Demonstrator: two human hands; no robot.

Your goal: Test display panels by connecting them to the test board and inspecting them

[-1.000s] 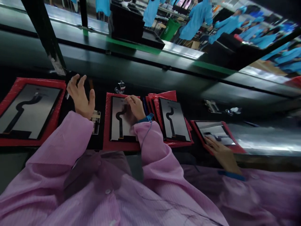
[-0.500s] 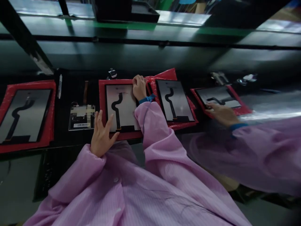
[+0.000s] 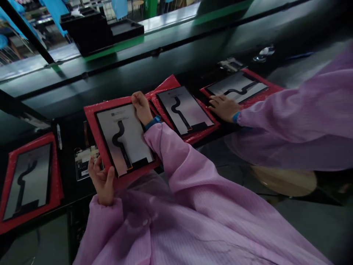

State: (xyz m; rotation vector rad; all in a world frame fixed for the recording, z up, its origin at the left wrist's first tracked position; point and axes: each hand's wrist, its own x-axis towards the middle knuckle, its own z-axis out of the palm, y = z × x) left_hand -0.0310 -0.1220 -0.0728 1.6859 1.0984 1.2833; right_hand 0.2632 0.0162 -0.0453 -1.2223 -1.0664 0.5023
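In front of me a flat display panel [image 3: 140, 141] with a black S-shaped flex cable [image 3: 119, 138] lies on a red bubble-wrap sheet [image 3: 92, 119], turned at an angle. My right hand [image 3: 142, 107] is closed in a pinch at the upper right edge of the panel and its wrap; the fingertips are partly hidden. At the lower left corner, my left hand [image 3: 102, 180] has its fingers apart and slightly curled, with the thumb by the wrap's edge. Just beyond those fingers is a small circuit board [image 3: 84, 162] with tape on it, partly covered by the hand.
Another panel [image 3: 179, 110] on red wrap lies close on the right. Farther right, a co-worker's hand [image 3: 224, 107] rests at a third panel [image 3: 239, 86]. One more panel [image 3: 29, 176] and a white pen [image 3: 59, 136] lie left. A black bin [image 3: 88, 31] stands behind.
My view has turned and tilted. The panel and wrap before me now sit rotated and appear nearer, my right hand still at the top edge. My left hand's fingers have curled more.
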